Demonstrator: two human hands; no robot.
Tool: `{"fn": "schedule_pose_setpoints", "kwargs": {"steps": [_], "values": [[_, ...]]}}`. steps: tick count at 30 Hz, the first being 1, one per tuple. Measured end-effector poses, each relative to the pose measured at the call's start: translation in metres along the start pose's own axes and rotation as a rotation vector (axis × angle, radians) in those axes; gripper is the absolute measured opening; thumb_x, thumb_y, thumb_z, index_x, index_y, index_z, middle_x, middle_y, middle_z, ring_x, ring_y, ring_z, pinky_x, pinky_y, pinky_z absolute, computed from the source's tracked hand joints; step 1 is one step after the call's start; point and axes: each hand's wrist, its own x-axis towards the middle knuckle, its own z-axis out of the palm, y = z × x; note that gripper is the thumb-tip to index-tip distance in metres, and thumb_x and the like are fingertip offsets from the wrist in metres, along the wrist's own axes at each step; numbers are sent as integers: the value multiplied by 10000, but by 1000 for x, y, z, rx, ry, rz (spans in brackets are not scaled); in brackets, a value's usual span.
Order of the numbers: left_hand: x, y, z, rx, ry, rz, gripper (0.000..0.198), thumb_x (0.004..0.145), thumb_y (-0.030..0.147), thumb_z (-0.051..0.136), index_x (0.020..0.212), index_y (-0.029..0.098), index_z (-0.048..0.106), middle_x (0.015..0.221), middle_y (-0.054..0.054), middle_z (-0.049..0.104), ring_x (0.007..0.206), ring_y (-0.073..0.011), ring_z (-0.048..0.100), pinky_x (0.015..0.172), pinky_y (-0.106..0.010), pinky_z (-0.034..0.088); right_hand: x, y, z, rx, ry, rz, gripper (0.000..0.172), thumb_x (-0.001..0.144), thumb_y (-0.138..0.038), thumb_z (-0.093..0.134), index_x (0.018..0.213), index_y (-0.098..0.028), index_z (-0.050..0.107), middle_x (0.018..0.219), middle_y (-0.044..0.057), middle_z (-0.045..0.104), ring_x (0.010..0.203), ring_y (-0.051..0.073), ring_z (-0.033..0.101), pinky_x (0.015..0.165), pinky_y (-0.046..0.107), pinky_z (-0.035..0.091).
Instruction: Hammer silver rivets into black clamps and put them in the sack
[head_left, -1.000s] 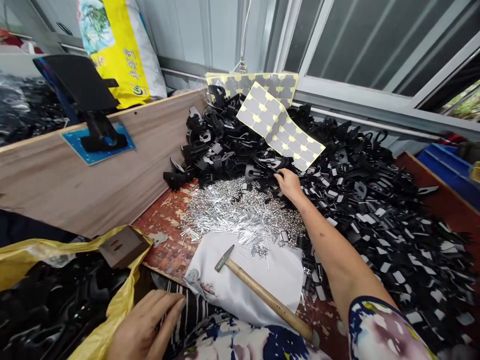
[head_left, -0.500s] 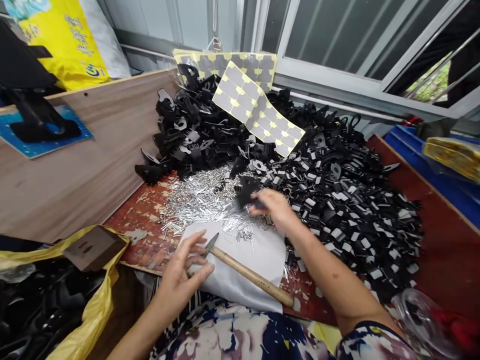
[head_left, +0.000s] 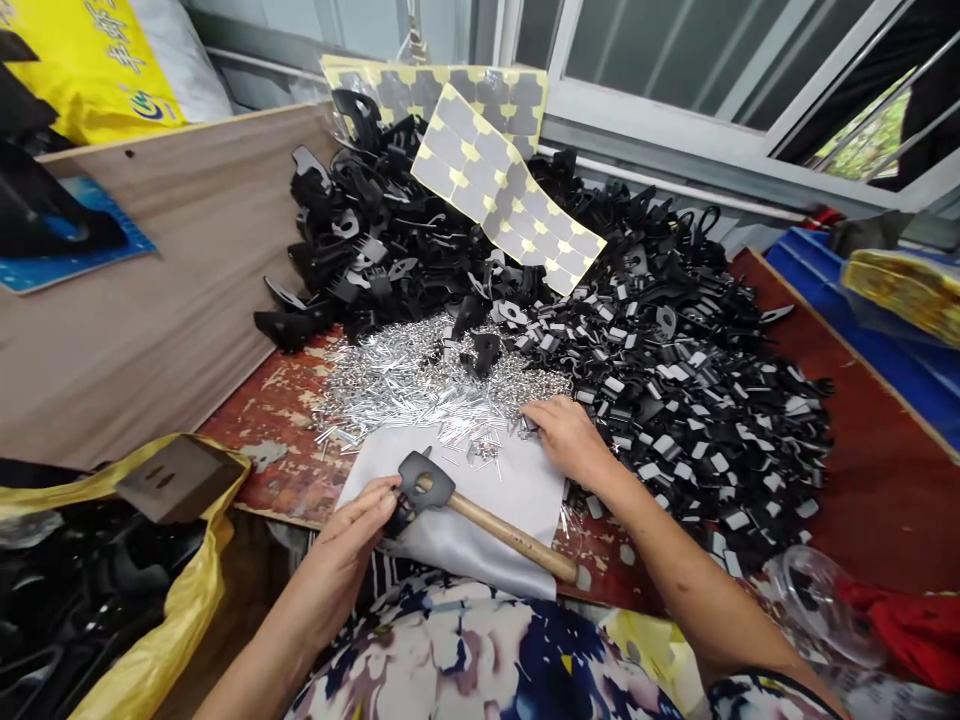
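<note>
My left hand (head_left: 356,530) grips a black plastic clip piece (head_left: 426,484) with a round hole, held above a grey cloth (head_left: 480,560). Under it lies a tool with a wooden handle (head_left: 517,538); the clip piece covers most of its head. My right hand (head_left: 568,435) is closed at the border between a heap of silvery pins and small springs (head_left: 420,385) and a mound of small black parts with pale pads (head_left: 675,430). Something small and dark shows at its fingertips, too little to name.
Black clip pieces (head_left: 390,220) are piled at the back under sheets of grey stickers (head_left: 510,190). A wooden board (head_left: 142,270) stands at left. A yellow bag (head_left: 187,620) of black parts, with a brown block (head_left: 180,478) on its rim, is near left. A clear plastic container (head_left: 821,605) lies at right.
The black clip piece has passed from my right hand to my left, which has closed on it. My right hand has moved slightly right and down to the pile edge. The view has shifted a little.
</note>
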Motion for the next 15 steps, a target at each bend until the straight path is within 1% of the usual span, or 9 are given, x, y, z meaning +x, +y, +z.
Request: {"fn": "schedule_pose_setpoints", "kwargs": {"steps": [2,3,5,7,10,11,12,13,15], "values": [[-3,1,4,-36,-18,-37,542,587,593,924,997,251,834,1239,-66,681,1156,-295,567,946,-323,456,1,-2,8,-257,-30,-106,542,875,7,459,1341,-190,652,1156,129,709,1071,283,547,933,445,422],[-5,1,4,-40,-31,-47,539,589,587,926,999,249,835,1234,-66,684,1137,-288,571,939,-319,456,3,-3,10,-348,-25,-125,548,874,-1,470,1367,-175,635,1114,137,704,1043,287,544,896,435,426],[-7,0,4,-38,-56,-60,526,603,580,924,992,236,838,1231,-68,684,1109,-273,575,926,-302,456,9,-1,11,-382,8,-118,506,873,-32,514,1341,-160,655,1015,133,684,992,287,545,860,419,437],[-8,-2,2,-45,-58,-70,520,596,569,934,976,228,838,1216,-62,687,1089,-254,575,906,-279,462,16,6,5,-290,74,-112,399,887,-69,536,1228,-178,714,949,108,660,952,269,560,847,398,456],[-9,-3,0,-88,-22,-89,529,574,544,957,983,234,832,1176,-51,693,1012,-221,581,806,-251,490,20,13,-5,-38,226,-66,225,922,-143,564,1048,-214,737,931,64,651,869,212,593,816,349,490],[-10,-3,0,-102,-14,-96,528,574,540,959,984,233,830,1152,-52,694,961,-208,580,757,-246,498,17,11,-6,63,268,-38,193,922,-172,588,1050,-223,724,949,51,655,853,196,601,806,335,502],[-10,-3,0,-114,-12,-101,522,578,537,958,978,228,829,1130,-54,693,903,-193,575,715,-243,502,12,8,-5,168,290,-9,212,920,-200,609,1106,-234,705,969,39,658,844,184,609,796,322,514],[-11,-2,1,-123,-12,-102,512,581,531,959,966,220,828,1113,-57,690,855,-180,565,689,-245,510,5,3,-2,265,292,14,276,922,-222,617,1190,-245,676,986,30,657,842,175,615,785,313,526],[-12,0,1,-134,-7,-96,488,574,505,970,931,205,827,1073,-58,679,793,-163,551,680,-259,534,-15,-10,7,379,218,25,372,946,-239,592,1317,-262,618,997,25,649,856,169,625,765,301,538]]}}
